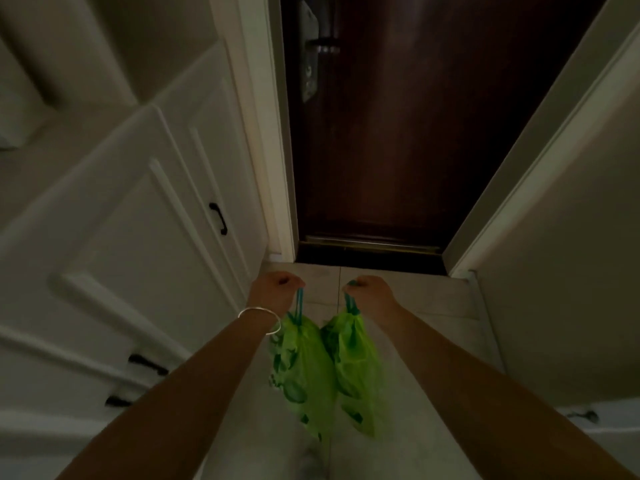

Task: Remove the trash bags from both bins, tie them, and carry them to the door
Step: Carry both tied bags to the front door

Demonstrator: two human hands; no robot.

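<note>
bags hang by drawstrings, left hand [277, 289] gripping left bag [299, 368], right hand [370, 292] gripping right bag [353, 368], at door [415, 133].

No readable text, label, brand, number or sign is found anywhere in the head view. Dark green blotches are seen on the left green bag [298, 368], but they are too blurred to be told as print or as contents showing through. Nothing legible is made out on the door's lock plate [309, 69] either.
</note>
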